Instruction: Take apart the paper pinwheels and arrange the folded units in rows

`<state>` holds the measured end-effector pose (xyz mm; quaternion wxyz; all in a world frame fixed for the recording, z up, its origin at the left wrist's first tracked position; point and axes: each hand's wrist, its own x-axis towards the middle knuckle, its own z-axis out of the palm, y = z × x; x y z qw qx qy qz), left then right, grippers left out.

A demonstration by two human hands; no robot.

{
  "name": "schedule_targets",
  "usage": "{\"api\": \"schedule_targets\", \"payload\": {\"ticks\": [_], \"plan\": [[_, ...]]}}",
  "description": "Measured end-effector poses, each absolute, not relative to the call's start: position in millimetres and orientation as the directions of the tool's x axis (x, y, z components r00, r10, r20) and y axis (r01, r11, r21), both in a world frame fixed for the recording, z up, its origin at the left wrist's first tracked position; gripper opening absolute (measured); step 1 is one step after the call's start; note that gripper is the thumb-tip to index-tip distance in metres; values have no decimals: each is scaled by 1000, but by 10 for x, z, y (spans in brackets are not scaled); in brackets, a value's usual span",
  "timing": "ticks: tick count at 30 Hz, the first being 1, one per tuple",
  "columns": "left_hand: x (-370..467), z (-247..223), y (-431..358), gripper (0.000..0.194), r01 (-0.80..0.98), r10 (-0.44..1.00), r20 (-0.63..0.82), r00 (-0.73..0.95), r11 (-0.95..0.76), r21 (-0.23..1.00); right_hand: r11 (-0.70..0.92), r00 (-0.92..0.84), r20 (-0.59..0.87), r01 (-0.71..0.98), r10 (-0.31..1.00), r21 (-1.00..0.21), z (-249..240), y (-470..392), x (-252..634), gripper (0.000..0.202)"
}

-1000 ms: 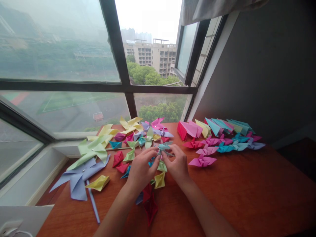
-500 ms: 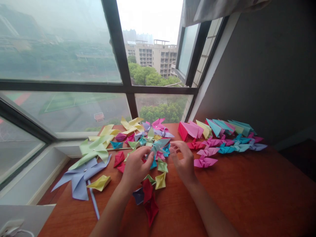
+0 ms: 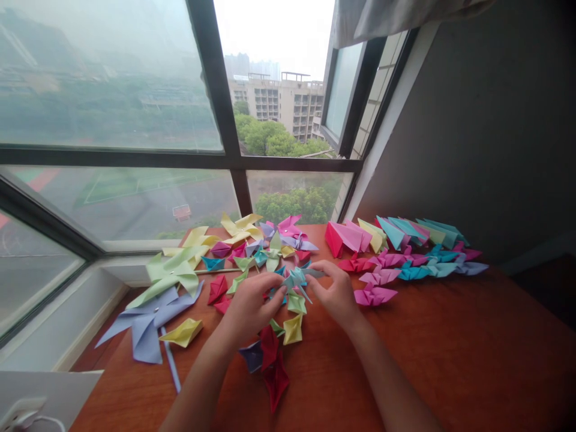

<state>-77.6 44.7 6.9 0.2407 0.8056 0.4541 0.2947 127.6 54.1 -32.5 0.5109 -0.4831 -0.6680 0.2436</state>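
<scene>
A light blue origami crane (image 3: 297, 278) is held up over the middle of the paper pile, between my two hands. The fingers of my left hand (image 3: 256, 300) are closed on its left side. My right hand (image 3: 335, 294) pinches its right wing between thumb and fingers. Below the crane lie a pale green folded paper piece (image 3: 296, 302) and a yellow one (image 3: 293, 329). Red folded pieces (image 3: 275, 378) and a dark blue one (image 3: 252, 356) are nearest me. My left hand hides part of the pile.
Paper pinwheels, one lavender (image 3: 155, 318) and one pale green (image 3: 173, 273), lie at the left. Paper planes (image 3: 400, 231) stand at the back right, with rows of paper cranes (image 3: 378, 294) before them. A window frame (image 3: 238, 161) rises behind the wooden table (image 3: 432, 360).
The light blue crane has come lower and slightly right, and its shape is turned. My right hand's fingers, apart from it before, now pinch its right wing.
</scene>
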Motion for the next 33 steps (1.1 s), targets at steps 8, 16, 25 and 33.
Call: {"api": "schedule_targets", "payload": {"ticks": [8, 16, 25, 33], "plan": [[-781, 5, 440, 14, 672, 901, 256, 350, -432, 602, 252, -136, 229, 183, 964, -950, -298, 511, 1259, 12], [-741, -16, 436, 16, 673, 907, 219, 360, -415, 613, 273, -238, 224, 196, 945, -942, -323, 496, 1229, 16], [-752, 102, 411, 24, 306, 912, 12, 410, -150, 940, -32, -410, 15, -107, 912, -994, -267, 484, 1326, 27], [-757, 72, 367, 30, -184, 888, -129, 441, 231, 955, -275, -430, -56, -467, 901, -840, -293, 428, 1270, 33]]}}
